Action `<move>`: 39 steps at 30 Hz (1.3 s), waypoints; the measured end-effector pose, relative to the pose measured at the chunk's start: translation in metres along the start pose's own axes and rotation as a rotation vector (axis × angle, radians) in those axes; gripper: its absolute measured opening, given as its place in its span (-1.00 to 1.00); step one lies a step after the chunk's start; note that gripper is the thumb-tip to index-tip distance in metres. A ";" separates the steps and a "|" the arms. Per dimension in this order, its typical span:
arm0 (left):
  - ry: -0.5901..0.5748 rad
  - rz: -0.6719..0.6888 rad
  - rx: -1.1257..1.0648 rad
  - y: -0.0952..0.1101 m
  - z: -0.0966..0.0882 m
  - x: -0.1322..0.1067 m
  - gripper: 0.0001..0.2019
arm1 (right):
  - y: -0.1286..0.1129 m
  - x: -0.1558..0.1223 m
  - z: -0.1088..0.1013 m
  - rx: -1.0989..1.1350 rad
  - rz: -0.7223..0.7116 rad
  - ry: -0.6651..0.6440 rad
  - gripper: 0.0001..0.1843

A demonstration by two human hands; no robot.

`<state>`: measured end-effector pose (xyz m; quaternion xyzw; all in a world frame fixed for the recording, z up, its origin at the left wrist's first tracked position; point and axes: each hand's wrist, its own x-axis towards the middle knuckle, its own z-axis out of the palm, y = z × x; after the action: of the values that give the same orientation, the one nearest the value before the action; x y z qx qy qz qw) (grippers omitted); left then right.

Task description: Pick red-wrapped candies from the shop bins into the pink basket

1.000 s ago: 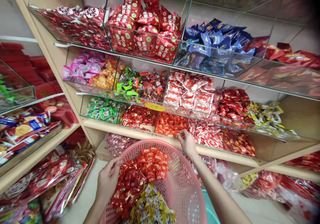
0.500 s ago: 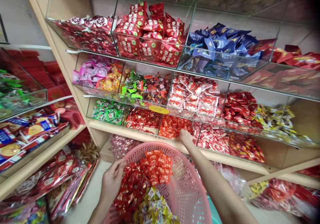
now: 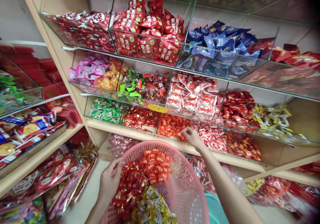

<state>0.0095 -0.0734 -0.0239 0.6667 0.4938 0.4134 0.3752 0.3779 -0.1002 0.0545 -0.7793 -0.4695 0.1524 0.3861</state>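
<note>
Our left hand [image 3: 110, 177] grips a basket [image 3: 193, 190]; our right hand [image 3: 193, 138], beside orange candies [image 3: 168, 125], has an unclear hold.

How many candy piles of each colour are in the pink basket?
Orange pile: 1
Red pile: 1
Yellow pile: 1
Total: 3 piles; single sweets overlap too much to count.

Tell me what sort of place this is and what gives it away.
Probably a sweet shop: wrapped candies sorted across divided shelves, a yellow tag marked 15, and a pink basket holding several kinds.
</note>
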 end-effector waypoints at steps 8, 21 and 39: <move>-0.008 -0.009 -0.008 -0.002 0.000 0.000 -0.69 | -0.011 -0.047 0.005 0.936 0.221 -0.145 -0.77; -0.006 0.004 0.019 0.000 -0.001 -0.001 -0.67 | 0.006 -0.091 0.048 1.118 0.294 -0.172 -0.71; 0.005 0.027 0.028 0.002 0.000 0.000 -0.67 | 0.013 -0.123 0.095 1.163 0.291 -0.119 -0.81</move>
<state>0.0099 -0.0739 -0.0224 0.6773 0.4916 0.4131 0.3591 0.2659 -0.1648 -0.0331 -0.4866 -0.2183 0.4788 0.6974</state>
